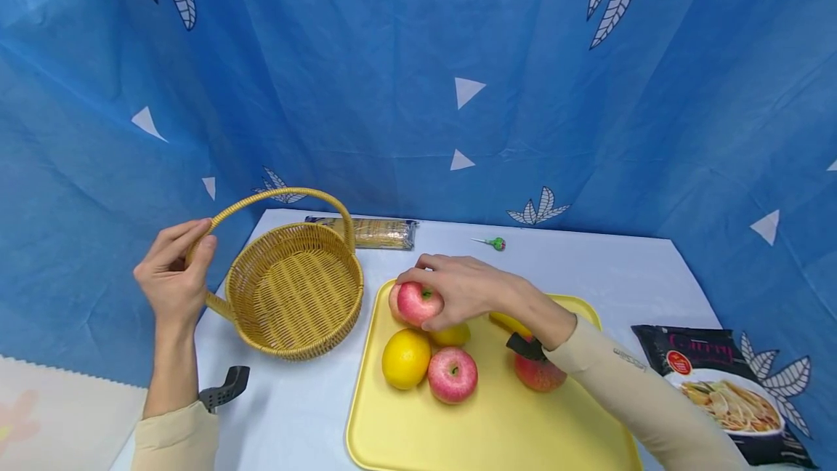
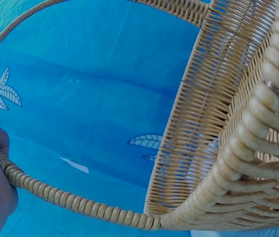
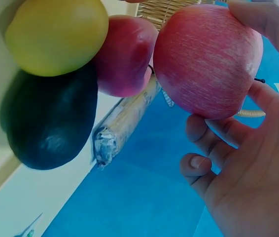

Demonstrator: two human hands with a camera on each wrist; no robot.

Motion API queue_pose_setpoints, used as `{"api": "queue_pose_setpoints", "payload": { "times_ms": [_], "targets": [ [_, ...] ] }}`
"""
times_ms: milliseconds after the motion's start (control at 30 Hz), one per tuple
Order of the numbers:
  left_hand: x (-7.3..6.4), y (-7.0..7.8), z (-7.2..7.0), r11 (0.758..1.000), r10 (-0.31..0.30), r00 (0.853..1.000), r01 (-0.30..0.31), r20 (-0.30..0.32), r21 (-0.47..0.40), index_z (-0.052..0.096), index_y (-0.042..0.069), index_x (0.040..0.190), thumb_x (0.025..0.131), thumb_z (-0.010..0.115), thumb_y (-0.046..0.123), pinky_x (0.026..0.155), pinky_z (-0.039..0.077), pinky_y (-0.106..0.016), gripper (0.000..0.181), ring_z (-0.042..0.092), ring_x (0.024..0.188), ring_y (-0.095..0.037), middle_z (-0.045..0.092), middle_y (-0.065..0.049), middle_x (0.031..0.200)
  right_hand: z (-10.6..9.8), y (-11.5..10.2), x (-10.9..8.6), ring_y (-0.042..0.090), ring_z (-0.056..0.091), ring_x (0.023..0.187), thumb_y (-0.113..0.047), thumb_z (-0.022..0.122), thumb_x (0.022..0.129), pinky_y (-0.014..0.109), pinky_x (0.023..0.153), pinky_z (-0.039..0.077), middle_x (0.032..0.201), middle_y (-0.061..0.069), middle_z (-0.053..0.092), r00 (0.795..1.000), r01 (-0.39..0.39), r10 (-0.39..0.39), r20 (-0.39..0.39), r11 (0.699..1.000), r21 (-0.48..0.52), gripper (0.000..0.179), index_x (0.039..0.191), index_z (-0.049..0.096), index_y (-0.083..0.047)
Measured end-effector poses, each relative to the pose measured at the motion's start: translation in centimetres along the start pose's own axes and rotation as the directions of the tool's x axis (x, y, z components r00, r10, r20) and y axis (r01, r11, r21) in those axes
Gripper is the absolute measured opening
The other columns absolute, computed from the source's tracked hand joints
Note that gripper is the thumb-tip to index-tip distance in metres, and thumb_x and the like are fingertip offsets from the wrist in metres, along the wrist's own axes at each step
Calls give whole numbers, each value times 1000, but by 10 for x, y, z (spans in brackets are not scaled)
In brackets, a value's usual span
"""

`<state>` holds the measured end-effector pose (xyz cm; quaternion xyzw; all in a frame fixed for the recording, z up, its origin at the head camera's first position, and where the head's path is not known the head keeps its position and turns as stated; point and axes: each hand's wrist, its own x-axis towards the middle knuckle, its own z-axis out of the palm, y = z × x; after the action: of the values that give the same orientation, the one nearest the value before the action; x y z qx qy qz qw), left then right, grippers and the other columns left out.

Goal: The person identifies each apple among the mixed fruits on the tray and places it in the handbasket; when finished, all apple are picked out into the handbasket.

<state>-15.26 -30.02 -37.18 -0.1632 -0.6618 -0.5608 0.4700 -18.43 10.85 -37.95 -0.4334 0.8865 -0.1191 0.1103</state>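
Note:
My left hand (image 1: 171,278) grips the handle (image 1: 288,193) of a round wicker basket (image 1: 294,293) at the left; nothing lies inside it. In the left wrist view the fingers curl round the handle, with the woven basket wall (image 2: 179,143) at the right. My right hand (image 1: 467,286) holds a red apple (image 1: 417,304) over the far left corner of a yellow tray (image 1: 497,427). Thumb and fingers span the apple in the right wrist view. Behind it is another reddish fruit (image 3: 124,54), beside a yellow fruit (image 3: 55,34) and a dark green avocado-like fruit (image 3: 51,118).
On the tray lie a lemon (image 1: 405,359), a pink apple (image 1: 453,375), a banana (image 1: 508,324) and a red fruit (image 1: 539,373) partly under the right forearm. A noodle packet (image 1: 386,233) and a lollipop (image 1: 498,243) lie behind; a black curry packet (image 1: 719,384) is at right.

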Motion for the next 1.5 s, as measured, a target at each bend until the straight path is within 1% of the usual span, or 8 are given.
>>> {"api": "queue_pose_setpoints", "payload": {
  "times_ms": [267,467,667,833,1033,1167,1367,1500],
  "targets": [
    [0,1,0,1000,-8,1000,8,-1,7,70,-20,101,84,68,-15,58,42,-10,18,59,70,-5,74,-13,102,2,-5,13,5,55,96,-60,72,80,27,79,49,123,-11,52,999,32,-31,17,999,-3,70,143,48,-45],
    [0,-1,0,1000,-10,1000,10,-5,5,70,-20,102,84,69,-15,59,42,-10,18,60,73,-5,74,-13,103,3,-7,19,6,54,94,-59,73,80,27,77,49,122,-10,52,999,49,-49,11,999,-3,69,143,48,-43],
    [-1,-3,1,1000,-12,1000,11,-13,-28,69,-22,101,83,68,-17,58,42,-10,18,60,70,-6,74,-14,102,1,-9,27,7,54,94,-60,71,79,27,77,48,122,-10,52,998,55,-55,-4,998,-19,70,142,49,-42],
    [-1,-3,1,1000,-12,1000,12,-6,-16,69,-21,101,83,68,-16,57,41,-10,18,58,69,-6,75,-14,102,1,-9,32,7,54,94,-62,71,77,27,76,48,121,-10,51,998,57,-58,-5,998,-20,71,142,49,-43],
    [1,-1,0,1000,-15,1000,14,-8,-14,69,-20,101,83,69,-15,58,41,-10,18,60,70,-6,75,-14,102,0,-12,40,7,53,93,-62,71,77,27,75,48,121,-10,51,998,61,-61,-7,998,-7,72,143,47,-44],
    [1,-1,0,1000,-16,1000,16,-10,-1,70,-20,101,84,69,-15,58,42,-10,18,61,71,-6,75,-13,102,0,-14,46,8,54,93,-62,73,77,28,75,48,121,-10,51,998,57,-57,-13,998,8,73,143,49,-41],
    [0,-3,0,1000,-12,1000,12,-11,-13,70,-20,101,83,69,-15,58,41,-10,18,59,69,-6,75,-14,101,0,-15,56,8,55,92,-63,74,77,27,75,49,120,-10,52,998,65,-65,-23,998,12,73,142,48,-43],
    [1,-3,-1,1000,-12,1000,12,-11,-16,70,-20,101,83,69,-15,58,42,-10,18,60,70,-6,76,-14,101,2,-15,62,8,55,94,-63,73,77,28,75,49,121,-9,52,997,69,-69,-26,998,7,73,142,48,-44]
  ]
}}
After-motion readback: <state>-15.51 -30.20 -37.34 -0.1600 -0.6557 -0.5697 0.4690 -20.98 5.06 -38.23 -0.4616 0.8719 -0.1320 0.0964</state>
